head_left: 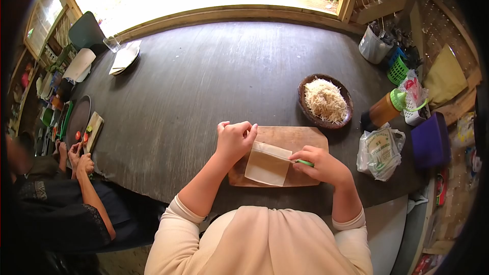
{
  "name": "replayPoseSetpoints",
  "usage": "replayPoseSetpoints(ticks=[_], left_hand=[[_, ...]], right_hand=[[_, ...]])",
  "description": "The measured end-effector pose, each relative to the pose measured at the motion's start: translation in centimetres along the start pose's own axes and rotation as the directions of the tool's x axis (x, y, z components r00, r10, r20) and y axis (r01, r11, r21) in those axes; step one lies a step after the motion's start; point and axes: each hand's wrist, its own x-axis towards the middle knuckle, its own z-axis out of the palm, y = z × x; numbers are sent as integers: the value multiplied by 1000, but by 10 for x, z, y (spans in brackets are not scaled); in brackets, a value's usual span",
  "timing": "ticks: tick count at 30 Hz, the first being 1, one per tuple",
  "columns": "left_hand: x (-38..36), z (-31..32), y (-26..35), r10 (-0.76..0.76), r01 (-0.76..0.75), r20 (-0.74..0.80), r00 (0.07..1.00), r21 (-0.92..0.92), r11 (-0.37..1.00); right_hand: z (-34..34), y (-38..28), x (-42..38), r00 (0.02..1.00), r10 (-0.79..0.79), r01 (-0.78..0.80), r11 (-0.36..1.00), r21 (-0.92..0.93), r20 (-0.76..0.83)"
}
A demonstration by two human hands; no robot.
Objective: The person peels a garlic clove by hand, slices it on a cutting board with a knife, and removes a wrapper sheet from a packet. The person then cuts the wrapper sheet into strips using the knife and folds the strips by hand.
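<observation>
A wooden cutting board [308, 139] lies on the dark table in front of me. On it is a pale, flat, square sheet [266, 167] with a strip along its upper edge. My left hand [235, 141] is at the sheet's upper left corner, its fingers bent and pressed together; what they hold, if anything, is hidden. My right hand [317, 164] is closed on a green-handled knife [304, 163], whose tip side points left at the sheet's right edge. Beyond the board, a brown bowl [304, 106] holds a heap of pale shreds [326, 100].
At the right stand a bottle with a green cap [383, 108], a plastic bag [381, 152], a purple box [431, 140] and a green basket [398, 71]. A co-worker's hands [81, 160] cut red pieces at the left. Plates with papers [125, 58] lie back left.
</observation>
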Motion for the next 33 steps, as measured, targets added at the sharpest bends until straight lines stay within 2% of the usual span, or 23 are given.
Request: replayPoseSetpoints(ticks=[20, 22, 26, 28, 33], left_hand=[[2, 0, 3, 24, -24, -1, 1000, 10, 1000], [4, -4, 9, 21, -23, 24, 999, 86, 996], [8, 3, 25, 125, -124, 5, 992, 130, 984], [12, 5, 35, 158, -172, 94, 983, 167, 971], [14, 19, 39, 214, -253, 196, 957, 202, 946]], right_hand=[[1, 2, 0, 1000, -24, 23, 1000, -17, -18], [2, 3, 0, 999, -24, 24, 1000, -1, -28], [2, 2, -1, 999, -37, 37, 999, -3, -39], [2, 2, -1, 1000, -11, 10, 999, -32, -29], [2, 2, -2, 999, -26, 25, 999, -33, -41]])
